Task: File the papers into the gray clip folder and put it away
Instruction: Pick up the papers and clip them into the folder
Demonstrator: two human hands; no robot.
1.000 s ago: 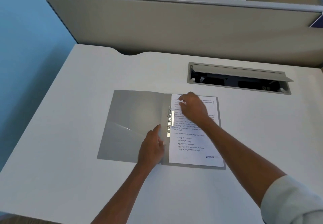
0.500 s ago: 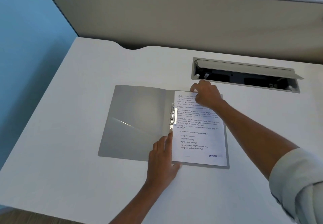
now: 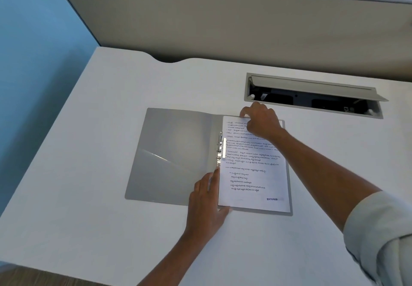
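Note:
The gray clip folder [image 3: 174,154] lies open and flat on the white desk [image 3: 89,196]. A printed stack of papers [image 3: 254,174] rests on its right half, beside the metal clip [image 3: 220,149] at the spine. My left hand [image 3: 207,201] lies flat at the folder's near edge, fingers along the papers' left side, thumb under the lower left corner. My right hand [image 3: 260,120] sits curled on the papers' far edge, fingertips at the top. Whether it pinches the sheets I cannot tell.
An open cable slot [image 3: 312,96] with a raised flap is sunk into the desk just behind the folder. A beige partition [image 3: 223,22] closes off the far side. A blue wall [image 3: 33,62] runs along the left. The desk's near edge shows at bottom left.
My right hand slid from the middle of the page to its far edge. My left hand moved back toward the folder's near edge, by the papers' lower left corner.

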